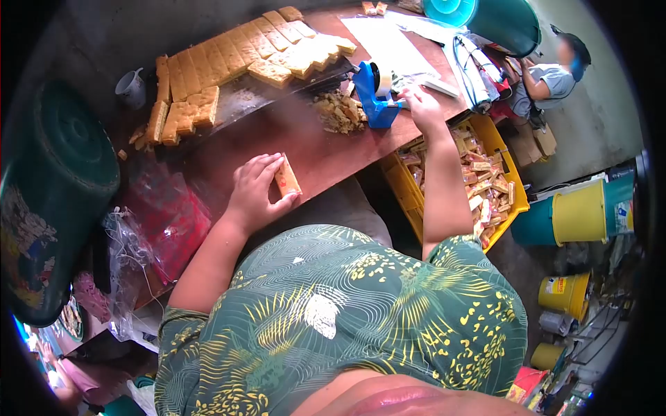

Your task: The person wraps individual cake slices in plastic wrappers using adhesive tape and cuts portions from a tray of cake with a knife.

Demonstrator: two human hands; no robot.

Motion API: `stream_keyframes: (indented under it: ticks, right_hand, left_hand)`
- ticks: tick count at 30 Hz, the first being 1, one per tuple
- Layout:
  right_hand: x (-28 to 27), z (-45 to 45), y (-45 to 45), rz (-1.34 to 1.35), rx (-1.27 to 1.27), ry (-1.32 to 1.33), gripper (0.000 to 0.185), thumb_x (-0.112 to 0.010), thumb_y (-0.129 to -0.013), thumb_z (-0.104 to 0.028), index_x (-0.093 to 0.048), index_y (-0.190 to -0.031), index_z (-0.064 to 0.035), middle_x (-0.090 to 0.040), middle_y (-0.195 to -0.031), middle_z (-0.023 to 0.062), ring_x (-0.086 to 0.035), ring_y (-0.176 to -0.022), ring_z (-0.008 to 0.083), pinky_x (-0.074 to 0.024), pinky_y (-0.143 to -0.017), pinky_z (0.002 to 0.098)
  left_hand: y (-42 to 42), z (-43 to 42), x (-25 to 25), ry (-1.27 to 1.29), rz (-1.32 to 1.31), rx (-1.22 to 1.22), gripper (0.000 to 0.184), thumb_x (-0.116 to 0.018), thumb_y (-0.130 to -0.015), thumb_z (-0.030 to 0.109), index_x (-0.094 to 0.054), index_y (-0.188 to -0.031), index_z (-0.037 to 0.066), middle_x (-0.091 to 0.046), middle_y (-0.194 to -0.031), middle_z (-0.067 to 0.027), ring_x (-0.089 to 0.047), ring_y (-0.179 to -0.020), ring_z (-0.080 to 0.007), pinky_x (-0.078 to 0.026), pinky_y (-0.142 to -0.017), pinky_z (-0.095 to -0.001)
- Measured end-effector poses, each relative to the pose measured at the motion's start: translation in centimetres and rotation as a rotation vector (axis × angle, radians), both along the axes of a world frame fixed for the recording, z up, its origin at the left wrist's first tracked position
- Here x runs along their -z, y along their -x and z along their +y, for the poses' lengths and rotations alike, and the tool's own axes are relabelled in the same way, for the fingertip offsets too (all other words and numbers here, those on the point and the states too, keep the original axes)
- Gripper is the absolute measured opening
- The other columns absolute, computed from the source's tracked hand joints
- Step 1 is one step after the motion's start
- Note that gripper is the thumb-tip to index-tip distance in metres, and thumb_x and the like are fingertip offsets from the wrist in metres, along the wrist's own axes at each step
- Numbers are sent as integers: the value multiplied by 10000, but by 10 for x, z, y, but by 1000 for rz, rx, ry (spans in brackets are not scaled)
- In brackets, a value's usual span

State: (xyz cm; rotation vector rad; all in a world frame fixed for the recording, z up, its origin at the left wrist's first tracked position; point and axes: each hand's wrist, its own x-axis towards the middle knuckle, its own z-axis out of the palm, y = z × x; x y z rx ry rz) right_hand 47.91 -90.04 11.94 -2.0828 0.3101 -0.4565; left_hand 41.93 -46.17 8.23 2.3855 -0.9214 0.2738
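My left hand (253, 191) is closed around a small wrapped cake bar (287, 179) with red print, held at the table's near edge. My right hand (422, 109) reaches to the blue tape dispenser (378, 104), fingers pinched at its cutting end where the tape comes off; the strip itself is too thin to make out. A tape roll (379, 80) sits in the dispenser. Beyond my left hand, rows of cut cake slabs (215, 59) lie on a dark tray (243, 104). Crumbled cake pieces (340, 113) are heaped beside the dispenser.
A yellow crate (510, 163) full of wrapped bars stands below my right arm. Left are a large green bin (62, 187) and red plastic bags (170, 222); a white mug (130, 88) stands behind. White sheets (381, 45) lie at the back. A co-worker (551, 83) sits at right.
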Motion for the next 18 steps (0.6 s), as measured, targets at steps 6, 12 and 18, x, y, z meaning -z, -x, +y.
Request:
stream_keyframes:
  ticks: [6, 12, 18]
  right_hand:
    - [-2, 37, -13, -36, -16, 167, 274, -700, -980, -306, -695, -882, -51, -700, -885, 93, -623, -842, 238, -488, -751, 396]
    - [18, 56, 39, -328, 143, 681, 278, -745, -915, -293, -702, -780, -54, -673, -901, 148, -619, -898, 373, -495, -839, 483]
    - [52, 46, 52, -57, -14, 396, 295, -745, -920, -294, -709, -774, -40, -651, -795, 148, -630, -819, 320, -504, -766, 444]
  left_hand:
    - [1, 1, 4, 48, -61, 16, 698, -811, -802, 458, -604, -1335, 56, -618, -1393, -123, -541, -1348, -316, -365, -1139, -464]
    - [-1, 3, 8, 93, -75, 33, 675, -823, -803, 465, -602, -1299, 63, -638, -1351, -147, -554, -1337, -334, -384, -1115, -478]
    - [-1, 3, 6, 123, -47, 33, 699, -826, -804, 478, -584, -1331, 88, -628, -1345, -139, -547, -1348, -316, -393, -1114, -456]
